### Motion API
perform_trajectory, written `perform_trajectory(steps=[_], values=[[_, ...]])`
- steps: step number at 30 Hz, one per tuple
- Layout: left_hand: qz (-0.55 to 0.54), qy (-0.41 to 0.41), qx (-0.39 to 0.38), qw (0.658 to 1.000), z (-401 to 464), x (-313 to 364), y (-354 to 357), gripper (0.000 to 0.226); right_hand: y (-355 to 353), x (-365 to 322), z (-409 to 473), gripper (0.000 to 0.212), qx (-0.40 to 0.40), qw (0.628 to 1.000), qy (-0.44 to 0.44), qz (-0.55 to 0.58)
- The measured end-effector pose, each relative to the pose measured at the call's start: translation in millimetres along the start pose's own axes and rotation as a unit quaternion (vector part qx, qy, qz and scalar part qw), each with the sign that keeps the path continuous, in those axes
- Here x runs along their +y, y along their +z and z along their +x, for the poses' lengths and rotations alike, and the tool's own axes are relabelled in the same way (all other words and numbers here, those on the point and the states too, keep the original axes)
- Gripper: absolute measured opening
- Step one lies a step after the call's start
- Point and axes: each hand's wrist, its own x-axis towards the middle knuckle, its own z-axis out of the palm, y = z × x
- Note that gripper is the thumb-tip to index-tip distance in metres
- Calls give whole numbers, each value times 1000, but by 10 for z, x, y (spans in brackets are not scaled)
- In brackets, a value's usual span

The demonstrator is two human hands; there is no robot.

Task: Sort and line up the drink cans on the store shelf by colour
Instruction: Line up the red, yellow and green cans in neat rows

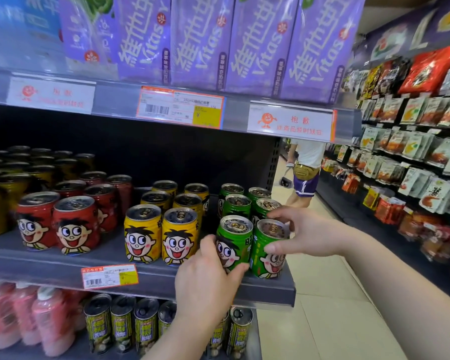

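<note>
Both hands are on the front pair of green cans at the right end of the middle shelf [146, 278]. The left hand [205, 279] grips the left green can [234, 240] low on its body, thumb across the printed face, fingers curled round the near side. The right hand [300, 236] holds the right green can [266, 252] near the top, thumb on the front wall and fingers curled over the rim and lid. The two cans stand upright, touching side by side at the shelf's front edge.

More green cans [238, 203] stand in two rows right behind. Yellow cans [161, 229] are lined up just to the left, red cans [70, 219] further left. Sorting looks nearly done; this reads as squaring up the green front row.

Handling, as a judgement: sealed, pull tabs intact, so likely full and fairly heavy for their size. Stiff ribbed metal walls, which won't give under a firm squeeze and offer some grip. The printed surface is glossy and could be a bit slippery. The cans are short and wide, so stable, but the right one sits close to the shelf corner and could tip off if nudged outward.

Best hold: wrap the mid-body, or pinch across the top rim to twist the face forward. Sliding beats lifting in this tight row.

Purple cartons [255, 42] are on the shelf above, and tall cans [122, 326] below.
</note>
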Motion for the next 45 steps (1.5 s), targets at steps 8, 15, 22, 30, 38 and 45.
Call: perform_trajectory(steps=[8, 15, 22, 30, 38, 45], values=[[0, -16, 8, 1000, -6, 26, -3, 79, -174, 107, 519, 67, 95, 990, 60, -86], [-29, 4, -2, 1000, -17, -29, -20, 69, -205, 193, 693, 61, 17, 996, 42, -73], [-33, 7, -13, 999, 3, -48, -45, 66, -302, 227, 754, 25, -42, 999, 12, -18], [-36, 29, 1, 999, 11, -111, -17, 69, -93, -208, 898, 58, 72, 984, -14, -162], [-55, 38, 6, 998, 16, -128, -6, 69, 152, -322, 1038, 66, 82, 987, 38, -135], [-50, 45, 17, 998, 15, -142, 10, 70, -1, -269, 991, 57, -56, 998, 18, -13]])
